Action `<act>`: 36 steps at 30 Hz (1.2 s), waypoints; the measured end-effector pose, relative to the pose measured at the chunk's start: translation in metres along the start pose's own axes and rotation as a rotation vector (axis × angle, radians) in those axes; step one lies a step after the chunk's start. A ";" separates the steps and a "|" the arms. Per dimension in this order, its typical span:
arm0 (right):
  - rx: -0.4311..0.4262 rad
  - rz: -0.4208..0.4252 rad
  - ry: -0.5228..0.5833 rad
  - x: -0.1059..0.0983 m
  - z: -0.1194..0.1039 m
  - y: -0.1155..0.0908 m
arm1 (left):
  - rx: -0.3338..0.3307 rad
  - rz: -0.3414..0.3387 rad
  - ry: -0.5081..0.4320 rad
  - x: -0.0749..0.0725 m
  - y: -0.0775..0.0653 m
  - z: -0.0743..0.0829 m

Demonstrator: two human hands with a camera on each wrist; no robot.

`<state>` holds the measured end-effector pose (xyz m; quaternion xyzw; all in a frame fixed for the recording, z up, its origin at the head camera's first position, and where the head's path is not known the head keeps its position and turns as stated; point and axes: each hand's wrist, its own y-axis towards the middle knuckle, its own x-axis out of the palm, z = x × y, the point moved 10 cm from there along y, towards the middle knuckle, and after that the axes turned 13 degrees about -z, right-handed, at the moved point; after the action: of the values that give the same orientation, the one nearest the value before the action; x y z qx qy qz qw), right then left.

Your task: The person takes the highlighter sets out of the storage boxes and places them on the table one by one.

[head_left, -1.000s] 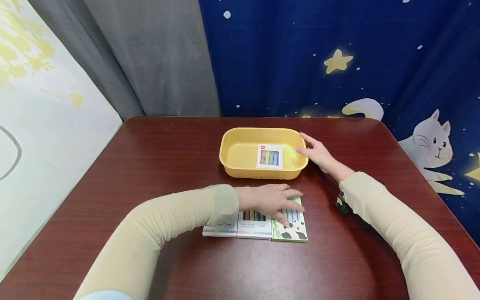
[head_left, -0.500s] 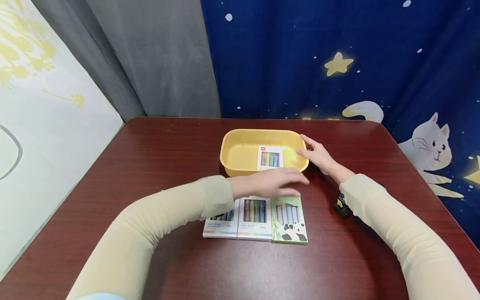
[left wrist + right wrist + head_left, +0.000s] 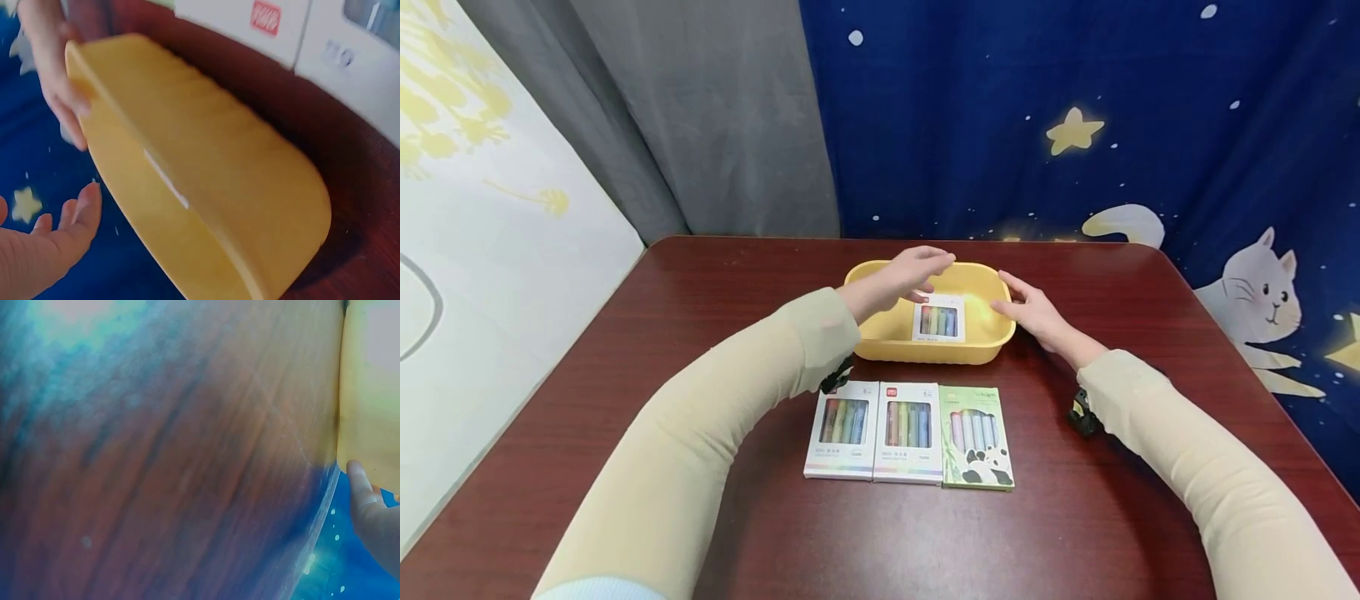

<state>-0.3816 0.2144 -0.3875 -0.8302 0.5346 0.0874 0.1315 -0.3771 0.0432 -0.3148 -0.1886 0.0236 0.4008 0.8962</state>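
My left hand (image 3: 902,279) is raised over the left part of a yellow plastic basin (image 3: 925,353), its fingers loosely extended and nothing in them. At the basin's right end, my right hand (image 3: 1037,315) holds the rim between thumb and fingers. Inside the basin lies a white windowed box of coloured pens (image 3: 938,320). In front of it, side by side on the table, are a white pen box (image 3: 841,457), a second white pen box (image 3: 907,460) and a green pen box with pandas (image 3: 957,400). The left wrist view shows the basin's side (image 3: 206,150) beyond my left hand.
The dark red wooden table (image 3: 880,542) reaches back to a grey curtain (image 3: 722,117) and a blue starry curtain (image 3: 947,117). A white wall panel (image 3: 497,275) stands on the left. Black wrist cameras show at both cuffs.
My left hand has lifted off the green pen box and moved up and away to above the basin, uncovering all the boxes on the table. My right hand stays at the basin's right rim.
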 end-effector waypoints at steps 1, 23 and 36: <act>0.000 -0.002 0.001 0.000 0.000 0.000 | -0.022 0.009 -0.024 -0.005 0.001 -0.002; 0.002 0.004 -0.009 -0.001 0.001 -0.001 | -0.378 0.084 -0.257 -0.020 0.020 -0.055; -0.003 -0.010 0.002 0.000 -0.001 -0.001 | -0.317 0.088 -0.385 0.000 0.001 -0.065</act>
<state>-0.3802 0.2142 -0.3863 -0.8332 0.5304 0.0866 0.1301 -0.3706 0.0204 -0.3749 -0.2458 -0.2026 0.4667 0.8250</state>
